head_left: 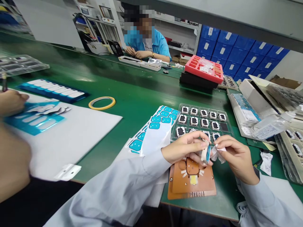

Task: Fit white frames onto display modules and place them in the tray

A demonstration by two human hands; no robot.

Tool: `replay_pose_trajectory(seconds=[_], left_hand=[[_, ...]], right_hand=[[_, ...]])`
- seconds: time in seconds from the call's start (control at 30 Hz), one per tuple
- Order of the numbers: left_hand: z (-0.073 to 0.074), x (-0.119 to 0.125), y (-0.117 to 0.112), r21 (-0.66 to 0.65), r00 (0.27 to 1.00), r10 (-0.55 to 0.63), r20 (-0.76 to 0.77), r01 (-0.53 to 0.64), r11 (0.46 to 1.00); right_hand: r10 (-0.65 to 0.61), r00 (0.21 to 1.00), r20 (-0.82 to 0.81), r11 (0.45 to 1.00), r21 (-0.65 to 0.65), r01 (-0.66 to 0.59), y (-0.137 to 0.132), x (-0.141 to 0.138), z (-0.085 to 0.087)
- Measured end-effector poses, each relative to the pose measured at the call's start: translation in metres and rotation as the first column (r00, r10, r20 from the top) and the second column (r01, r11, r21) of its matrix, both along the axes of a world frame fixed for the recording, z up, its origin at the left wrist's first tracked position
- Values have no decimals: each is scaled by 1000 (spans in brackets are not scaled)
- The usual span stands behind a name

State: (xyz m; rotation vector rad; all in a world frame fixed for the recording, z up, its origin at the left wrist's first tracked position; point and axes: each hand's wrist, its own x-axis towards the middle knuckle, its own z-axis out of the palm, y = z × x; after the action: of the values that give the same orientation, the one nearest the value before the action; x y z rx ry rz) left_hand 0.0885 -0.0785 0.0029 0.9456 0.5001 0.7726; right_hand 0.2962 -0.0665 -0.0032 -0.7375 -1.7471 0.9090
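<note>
My left hand (187, 145) pinches a small white part with a blue face (206, 153), holding it upright above a brown fixture plate (191, 183). Facing it, my right hand (236, 157) has its fingers pinched on a bit of white film or cloth (219, 151) pressed against that part. Just beyond my hands lies a clear tray (201, 121) filled with several similar white parts. Sheets of blue stickers (156, 126) lie to the left of the tray.
A co-worker's arm (11, 151) at the left rests by a white board (71, 135) with blue sticker sheets. A yellow tape ring (102, 102) lies on the green table. Another person sits across. A red tray (203, 67) and white boxes (255, 104) stand to the right.
</note>
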Motion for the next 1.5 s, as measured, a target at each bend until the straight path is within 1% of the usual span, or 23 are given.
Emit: replay_pose_trajectory(seconds=[0.3,0.43,0.53,0.63,0.7,0.77,0.83,0.93,1.0,1.1,1.27,1.4,1.5], left_hand=[[-1,0,1,-19,1000,0,12,1,1000],[-3,1,1,12,1000,-6,20,6,1000],[-6,1,2,58,997,-6,71,2,998],[-8,1,2,73,995,-6,102,-2,997],[-9,0,3,76,995,-9,95,2,997],[-10,0,3,87,996,-13,84,6,996],[-11,0,3,102,998,-9,66,2,995],[-11,-1,4,128,999,4,32,-8,992],[-10,-1,4,143,1000,4,26,-8,990],[-10,-1,3,153,999,15,45,-21,988],[-12,4,1,194,994,103,21,-105,975],[-12,7,-3,252,980,199,16,-196,948],[-11,9,-6,272,971,234,46,-238,932]], right_hand=[[57,998,29,998,-14,-57,-4,-1,3],[-18,1000,-10,1000,11,18,-6,-5,4],[-64,997,-51,997,42,66,-8,-6,3],[-88,990,-112,994,58,95,-11,-6,2],[-73,990,-121,992,95,85,-11,-7,2],[-44,995,-94,986,156,59,-12,-7,3],[-46,997,-57,974,220,57,-12,-7,5],[-104,994,-11,947,305,103,-14,-7,6],[-156,988,-4,936,318,149,-17,-8,5],[-226,974,-23,941,254,224,-22,-10,3],[-283,955,-85,950,111,291,-27,-15,-3],[-291,948,-132,954,38,298,-26,-17,-5],[-275,948,-158,960,-1,278,-27,-19,-7]])
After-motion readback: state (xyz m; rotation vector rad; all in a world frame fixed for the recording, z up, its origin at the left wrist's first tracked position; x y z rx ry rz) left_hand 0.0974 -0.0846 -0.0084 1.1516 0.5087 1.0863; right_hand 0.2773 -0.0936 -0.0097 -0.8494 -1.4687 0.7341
